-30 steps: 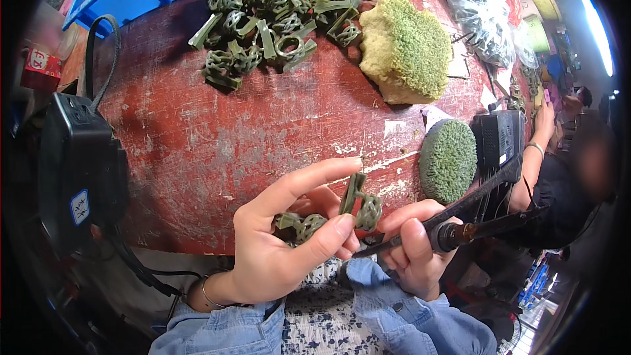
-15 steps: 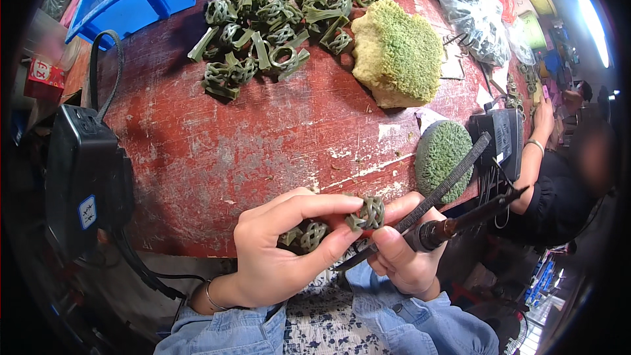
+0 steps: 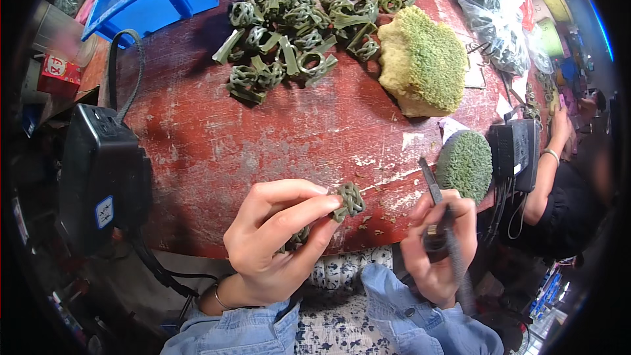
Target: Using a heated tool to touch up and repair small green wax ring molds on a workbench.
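Note:
My left hand (image 3: 279,243) pinches a dark green openwork ring (image 3: 351,200) between thumb and fingers, just over the table's near edge. A second green openwork piece (image 3: 297,238) sits in the curl of that palm, partly hidden. To the right, my right hand (image 3: 437,250) is closed round a long dark file (image 3: 430,181), whose end points up and away. A dark pen-like tool (image 3: 434,240) with a collar is held in the same grip; blur and fingers hide most of it. Between the two hands there is a gap, and the file is apart from the ring.
Many similar green pieces (image 3: 289,23) are heaped on the worn red table (image 3: 217,158). A yellow-green sponge block (image 3: 427,59) and a round green pad (image 3: 465,165) lie right. Black boxes with cables (image 3: 98,177) flank the table. Blue bins (image 3: 158,0) stand behind; another person's arm (image 3: 555,141) is right.
My right hand has drawn away rightward from the ring, swinging the file and pen-like tool to a steeper angle. My left hand has shifted slightly left, still pinching the ring. The whole view has shifted.

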Tool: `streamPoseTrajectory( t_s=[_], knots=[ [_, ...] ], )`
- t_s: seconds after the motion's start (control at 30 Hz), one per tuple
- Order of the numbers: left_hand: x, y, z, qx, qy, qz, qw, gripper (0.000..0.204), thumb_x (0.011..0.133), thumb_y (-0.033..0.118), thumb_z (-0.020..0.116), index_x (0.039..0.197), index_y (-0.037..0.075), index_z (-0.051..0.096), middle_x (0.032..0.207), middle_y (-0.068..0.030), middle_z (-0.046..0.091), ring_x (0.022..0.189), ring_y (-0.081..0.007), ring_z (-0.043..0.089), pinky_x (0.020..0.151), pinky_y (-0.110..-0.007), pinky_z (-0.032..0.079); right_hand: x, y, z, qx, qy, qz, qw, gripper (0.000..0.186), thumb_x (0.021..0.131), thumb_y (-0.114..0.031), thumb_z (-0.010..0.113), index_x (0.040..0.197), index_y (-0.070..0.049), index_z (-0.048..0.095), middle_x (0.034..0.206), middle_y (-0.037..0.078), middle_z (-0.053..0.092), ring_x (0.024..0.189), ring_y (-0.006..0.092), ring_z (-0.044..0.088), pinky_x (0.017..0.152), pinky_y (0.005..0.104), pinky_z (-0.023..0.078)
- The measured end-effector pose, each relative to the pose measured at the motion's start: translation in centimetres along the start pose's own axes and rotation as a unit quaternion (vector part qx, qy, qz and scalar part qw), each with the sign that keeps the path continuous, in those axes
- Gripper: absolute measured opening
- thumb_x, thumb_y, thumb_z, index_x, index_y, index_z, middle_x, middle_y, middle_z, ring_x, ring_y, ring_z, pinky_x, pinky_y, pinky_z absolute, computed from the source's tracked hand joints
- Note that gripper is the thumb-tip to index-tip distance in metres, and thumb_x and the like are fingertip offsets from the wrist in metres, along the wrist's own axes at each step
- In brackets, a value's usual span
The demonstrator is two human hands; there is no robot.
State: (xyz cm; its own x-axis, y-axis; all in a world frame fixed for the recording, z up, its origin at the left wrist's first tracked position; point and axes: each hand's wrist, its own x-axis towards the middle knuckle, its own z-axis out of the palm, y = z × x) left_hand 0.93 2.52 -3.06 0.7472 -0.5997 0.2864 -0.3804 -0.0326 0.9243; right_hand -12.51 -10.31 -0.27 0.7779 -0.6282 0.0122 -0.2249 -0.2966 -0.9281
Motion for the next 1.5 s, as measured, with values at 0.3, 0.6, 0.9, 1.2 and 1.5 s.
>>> streamPoseTrajectory(
  t_s=[0.3,0.6,0.9,1.2,1.5],
  knots=[
    [-0.2,0.2,0.0,0.053,0.02,0.001,0.998,0.024,0.062,-0.007,0.065,0.085,0.0,0.06,0.087,-0.0148,0.06,0.076,-0.0215,0.059,0.066,-0.028,0.048,-1.4,2.1,0.9,-0.23,0.027,-0.135,0.963,0.043,0.069,-0.041,0.067,0.078,0.0,0.057,0.055,0.003,0.05,0.043,0.0165,0.05,0.039,0.0257,0.039],
    [-0.2,0.0,0.0,0.066,0.036,-0.006,0.997,0.025,0.062,-0.009,0.065,0.085,-0.001,0.06,0.086,-0.015,0.059,0.075,-0.0193,0.058,0.066,-0.027,0.048,-1.6,2.3,0.3,-0.274,-0.007,-0.142,0.951,0.047,0.072,-0.046,0.062,0.076,0.001,0.056,0.052,0.003,0.048,0.041,0.0165,0.049,0.037,0.0259,0.038],
    [-0.4,-0.3,-0.1,0.076,0.039,0.014,0.996,0.029,0.063,-0.009,0.066,0.089,0.0,0.063,0.087,-0.0131,0.059,0.074,-0.0204,0.06,0.062,-0.026,0.05,-1.6,2.3,0.3,-0.261,-0.009,-0.141,0.955,0.047,0.071,-0.044,0.063,0.076,0.002,0.056,0.051,0.004,0.047,0.04,0.0173,0.049,0.037,0.026,0.038],
    [-0.6,-0.2,0.0,0.075,0.043,0.007,0.996,0.03,0.061,-0.01,0.065,0.089,0.001,0.063,0.087,-0.0128,0.059,0.073,-0.0201,0.06,0.061,-0.026,0.05,-1.5,2.2,0.6,-0.267,-0.015,-0.125,0.955,0.044,0.07,-0.041,0.066,0.075,0.001,0.056,0.049,0.004,0.045,0.039,0.0173,0.048,0.036,0.0264,0.037],
    [-0.4,-0.2,0.0,0.071,0.04,0.011,0.997,0.029,0.063,-0.009,0.065,0.09,0.001,0.064,0.087,-0.0126,0.058,0.072,-0.0195,0.06,0.06,-0.026,0.05,-1.5,2.3,0.5,-0.263,-0.004,-0.123,0.957,0.046,0.071,-0.044,0.064,0.075,0.001,0.056,0.05,0.004,0.048,0.04,0.0181,0.049,0.037,0.0267,0.039]
  ],
)
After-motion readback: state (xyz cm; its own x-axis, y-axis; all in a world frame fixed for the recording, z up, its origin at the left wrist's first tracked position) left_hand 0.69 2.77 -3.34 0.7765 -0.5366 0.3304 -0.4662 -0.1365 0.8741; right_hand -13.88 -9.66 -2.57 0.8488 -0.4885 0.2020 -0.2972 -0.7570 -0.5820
